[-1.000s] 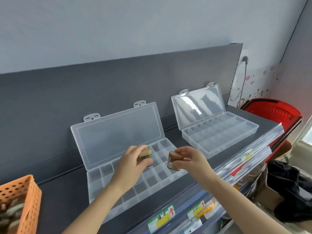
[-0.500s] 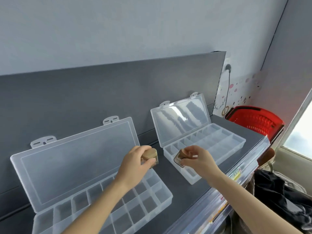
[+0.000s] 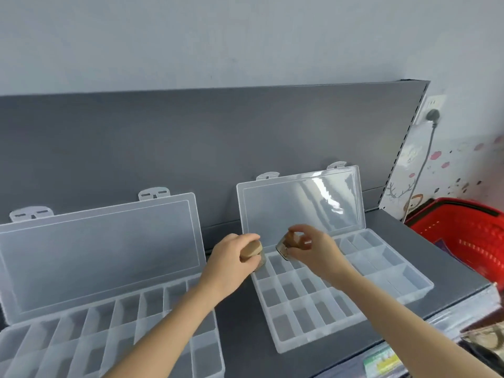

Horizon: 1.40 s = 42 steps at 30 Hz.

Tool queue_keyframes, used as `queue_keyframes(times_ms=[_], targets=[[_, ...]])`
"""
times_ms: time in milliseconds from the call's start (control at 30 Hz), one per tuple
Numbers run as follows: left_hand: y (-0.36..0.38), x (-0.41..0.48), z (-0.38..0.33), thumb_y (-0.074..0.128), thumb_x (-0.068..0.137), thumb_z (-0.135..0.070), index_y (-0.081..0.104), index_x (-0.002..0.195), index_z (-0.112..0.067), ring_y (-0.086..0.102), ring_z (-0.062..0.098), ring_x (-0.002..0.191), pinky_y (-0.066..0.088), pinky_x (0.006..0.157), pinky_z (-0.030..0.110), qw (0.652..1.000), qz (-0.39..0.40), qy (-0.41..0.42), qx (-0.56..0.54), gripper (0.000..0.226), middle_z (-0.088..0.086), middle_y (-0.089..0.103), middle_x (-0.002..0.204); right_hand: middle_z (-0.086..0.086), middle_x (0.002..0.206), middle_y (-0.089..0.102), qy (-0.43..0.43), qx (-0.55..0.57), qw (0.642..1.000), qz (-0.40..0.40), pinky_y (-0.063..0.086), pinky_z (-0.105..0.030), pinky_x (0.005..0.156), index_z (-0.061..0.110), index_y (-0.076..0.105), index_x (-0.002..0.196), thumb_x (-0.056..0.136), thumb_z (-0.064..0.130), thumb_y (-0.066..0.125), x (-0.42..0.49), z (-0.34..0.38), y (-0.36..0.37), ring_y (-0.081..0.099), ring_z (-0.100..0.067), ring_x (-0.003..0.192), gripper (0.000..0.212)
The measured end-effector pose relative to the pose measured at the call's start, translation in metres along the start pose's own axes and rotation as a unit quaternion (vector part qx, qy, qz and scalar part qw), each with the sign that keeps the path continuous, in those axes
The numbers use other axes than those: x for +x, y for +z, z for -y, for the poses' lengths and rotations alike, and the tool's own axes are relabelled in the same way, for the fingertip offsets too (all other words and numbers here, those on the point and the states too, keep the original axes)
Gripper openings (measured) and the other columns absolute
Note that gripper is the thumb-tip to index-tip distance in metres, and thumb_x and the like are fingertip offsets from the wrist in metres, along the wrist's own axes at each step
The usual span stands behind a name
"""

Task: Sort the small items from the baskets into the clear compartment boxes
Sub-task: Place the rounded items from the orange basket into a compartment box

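Two clear compartment boxes stand open on a dark grey shelf, lids leaning against the back panel. My left hand (image 3: 231, 264) grips a small tan-capped bottle (image 3: 252, 249) at the back left corner of the right box (image 3: 351, 320). My right hand (image 3: 313, 251) pinches a second small brown-capped bottle (image 3: 286, 245) just above that box's back row of compartments. The compartments I can see in the right box hold nothing. The left box (image 3: 114, 347) lies at lower left, its cells bare too.
A red shopping basket (image 3: 469, 236) sits at the shelf's right end, under a wall socket with a grey cord (image 3: 425, 159). Price labels (image 3: 381, 361) run along the shelf's front edge. A dark bag (image 3: 485, 347) lies below at the lower right.
Both hands carried their bottles from over the left box rightward to the back of the right box. The view swung right, so the orange basket dropped out of sight.
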<state>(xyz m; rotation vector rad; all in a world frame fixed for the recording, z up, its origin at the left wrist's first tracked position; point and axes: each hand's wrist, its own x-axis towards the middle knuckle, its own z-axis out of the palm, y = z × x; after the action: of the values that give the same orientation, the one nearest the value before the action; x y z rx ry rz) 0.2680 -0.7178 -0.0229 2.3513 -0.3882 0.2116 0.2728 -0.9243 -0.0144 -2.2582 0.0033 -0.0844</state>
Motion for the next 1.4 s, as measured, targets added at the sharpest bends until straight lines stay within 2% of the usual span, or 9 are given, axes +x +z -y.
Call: queue_keyframes(times_ms=[267, 467, 600, 700, 800, 900, 1100, 1233, 1400], targets=[[0.027, 0.008, -0.007, 0.074, 0.076, -0.046, 0.058, 0.115, -0.025, 0.053, 0.011, 0.091, 0.050, 0.079, 0.029, 0.994, 0.012, -0.085, 0.063, 0.047, -0.008, 0.052, 0.106, 0.005, 0.100, 0.058, -0.071, -0.078, 0.992, 0.072, 0.046, -0.016, 0.069, 0.021, 0.059, 0.113, 0.073, 0.032, 0.079, 0.024, -0.019, 0.003, 0.058, -0.013, 0.085, 0.046], [0.033, 0.009, -0.012, 0.075, 0.073, -0.052, 0.055, 0.109, -0.023, 0.052, 0.010, 0.089, 0.049, 0.073, 0.027, 0.987, 0.044, -0.106, 0.112, 0.051, -0.009, 0.049, 0.107, 0.003, 0.101, 0.056, -0.111, -0.156, 0.975, 0.113, 0.055, -0.027, 0.077, 0.020, 0.061, 0.107, 0.069, 0.045, 0.080, 0.031, -0.022, 0.007, 0.058, -0.014, 0.082, 0.050], [0.036, 0.015, -0.009, 0.075, 0.071, -0.054, 0.052, 0.109, -0.021, 0.052, 0.010, 0.086, 0.040, 0.063, 0.022, 0.981, 0.065, -0.123, 0.135, 0.056, -0.007, 0.047, 0.106, 0.000, 0.106, 0.056, -0.127, -0.196, 0.964, 0.130, 0.055, -0.029, 0.080, 0.018, 0.059, 0.111, 0.070, 0.051, 0.077, 0.034, -0.023, 0.005, 0.058, -0.016, 0.085, 0.056], [0.041, 0.020, -0.010, 0.073, 0.071, -0.057, 0.051, 0.109, -0.019, 0.054, 0.012, 0.084, 0.043, 0.063, 0.023, 0.973, 0.078, -0.121, 0.183, 0.058, -0.004, 0.047, 0.106, 0.000, 0.107, 0.056, -0.131, -0.210, 0.959, 0.141, 0.054, -0.027, 0.081, 0.018, 0.059, 0.113, 0.071, 0.053, 0.075, 0.036, -0.024, 0.005, 0.057, -0.016, 0.085, 0.056], [0.044, 0.023, -0.008, 0.072, 0.072, -0.059, 0.052, 0.111, -0.018, 0.055, 0.014, 0.084, 0.046, 0.064, 0.025, 0.968, 0.090, -0.123, 0.198, 0.060, -0.002, 0.046, 0.108, 0.001, 0.105, 0.056, -0.126, -0.200, 0.961, 0.145, 0.050, -0.020, 0.075, 0.019, 0.059, 0.112, 0.073, 0.049, 0.076, 0.036, -0.024, 0.005, 0.055, -0.014, 0.084, 0.053], [0.042, 0.021, 0.000, 0.074, 0.073, -0.055, 0.053, 0.119, -0.019, 0.054, 0.013, 0.090, 0.050, 0.077, 0.030, 0.975, 0.114, -0.128, 0.139, 0.062, -0.004, 0.045, 0.113, 0.002, 0.098, 0.059, -0.096, -0.154, 0.973, 0.141, 0.051, -0.021, 0.071, 0.019, 0.060, 0.107, 0.070, 0.040, 0.081, 0.038, -0.026, 0.004, 0.058, -0.014, 0.083, 0.047], [0.033, 0.019, 0.012, 0.069, 0.084, -0.039, 0.052, 0.131, -0.020, 0.049, 0.009, 0.091, 0.038, 0.080, 0.020, 0.979, 0.151, -0.114, 0.071, 0.054, -0.006, 0.047, 0.121, -0.001, 0.109, 0.061, -0.122, -0.135, 0.974, 0.133, 0.055, -0.023, 0.077, 0.023, 0.056, 0.121, 0.080, 0.022, 0.073, 0.039, -0.026, 0.007, 0.060, -0.017, 0.088, 0.045], [0.034, 0.021, 0.012, 0.066, 0.087, -0.034, 0.055, 0.129, -0.018, 0.049, 0.008, 0.089, 0.038, 0.079, 0.019, 0.981, 0.145, -0.102, 0.078, 0.046, -0.008, 0.047, 0.115, -0.003, 0.112, 0.059, -0.135, -0.155, 0.968, 0.143, 0.056, -0.028, 0.080, 0.021, 0.056, 0.121, 0.080, 0.025, 0.073, 0.039, -0.022, 0.010, 0.060, -0.018, 0.090, 0.044], [0.031, 0.022, 0.012, 0.062, 0.091, -0.029, 0.056, 0.129, -0.021, 0.048, 0.010, 0.092, 0.043, 0.087, 0.025, 0.980, 0.158, -0.077, 0.093, 0.040, -0.005, 0.048, 0.117, -0.006, 0.111, 0.059, -0.127, -0.179, 0.961, 0.167, 0.055, -0.028, 0.079, 0.016, 0.055, 0.121, 0.080, 0.021, 0.069, 0.041, -0.016, 0.006, 0.059, -0.021, 0.092, 0.044]])
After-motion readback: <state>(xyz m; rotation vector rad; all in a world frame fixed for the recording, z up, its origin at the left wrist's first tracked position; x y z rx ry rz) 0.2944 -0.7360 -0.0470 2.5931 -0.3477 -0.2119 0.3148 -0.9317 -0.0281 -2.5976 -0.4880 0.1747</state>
